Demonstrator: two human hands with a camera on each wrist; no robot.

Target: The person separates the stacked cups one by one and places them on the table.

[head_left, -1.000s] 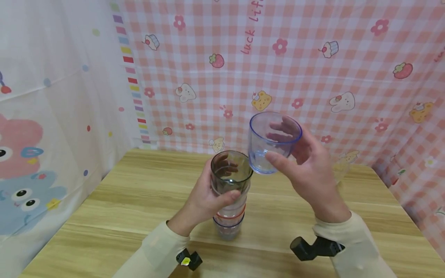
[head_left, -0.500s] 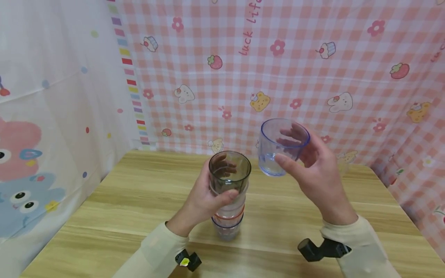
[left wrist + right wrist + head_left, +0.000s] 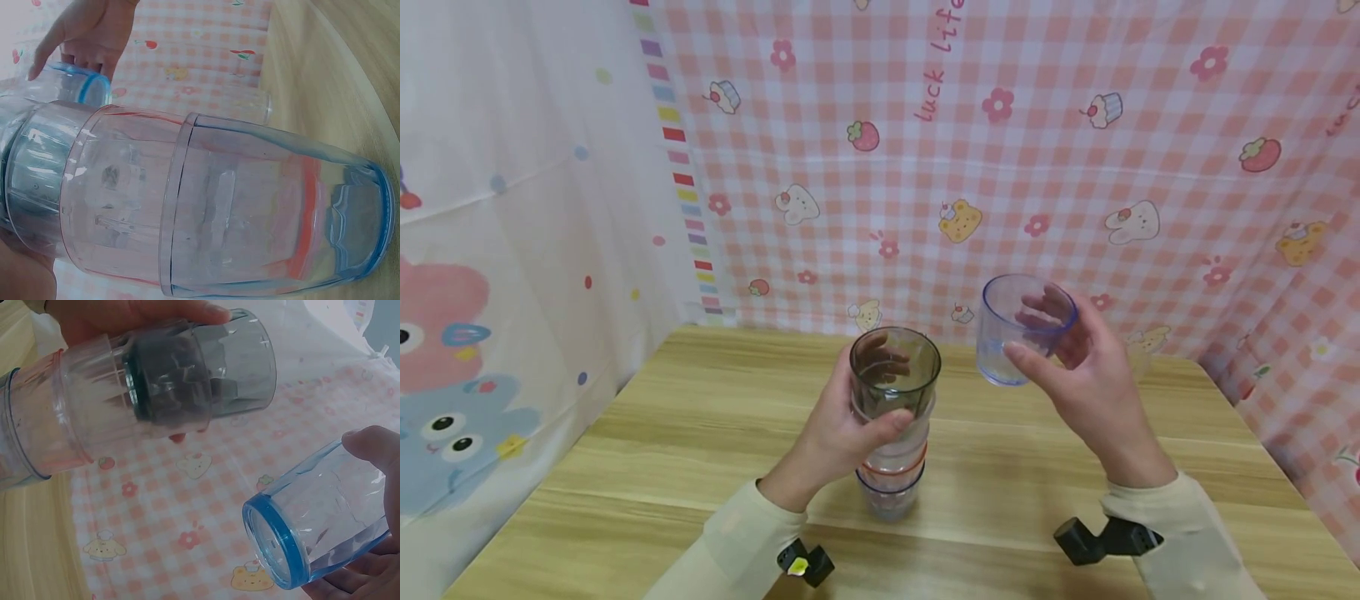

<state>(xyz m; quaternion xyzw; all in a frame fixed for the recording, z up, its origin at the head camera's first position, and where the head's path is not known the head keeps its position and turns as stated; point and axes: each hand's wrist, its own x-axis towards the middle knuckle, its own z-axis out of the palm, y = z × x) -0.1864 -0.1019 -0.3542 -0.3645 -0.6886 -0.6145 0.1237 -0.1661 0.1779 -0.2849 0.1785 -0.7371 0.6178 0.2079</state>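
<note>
My left hand (image 3: 850, 425) grips the upper part of an upright stack of nested see-through cups. At its top is a smoky grey cup (image 3: 895, 367); below it come a clear cup (image 3: 94, 394), a red-rimmed cup (image 3: 119, 194) and a blue-rimmed cup (image 3: 262, 212). The stack's base looks to be at the tabletop. To the right of the stack, my right hand (image 3: 1097, 392) holds a clear cup with a blue tint (image 3: 1011, 342) in the air, mouth up and slightly tilted. Its thumb is on the near side, the fingers behind. The two cups do not touch.
Another clear cup (image 3: 250, 103) stands on the wooden table (image 3: 700, 400) farther back, mostly behind my right hand in the head view. A pink checked cloth (image 3: 865, 200) hangs behind the table, and a white printed cloth (image 3: 550, 250) hangs at the left.
My right hand has moved right and slightly down with the blue-tinted cup, away from the stack. My left hand and the stack have stayed nearly still.
</note>
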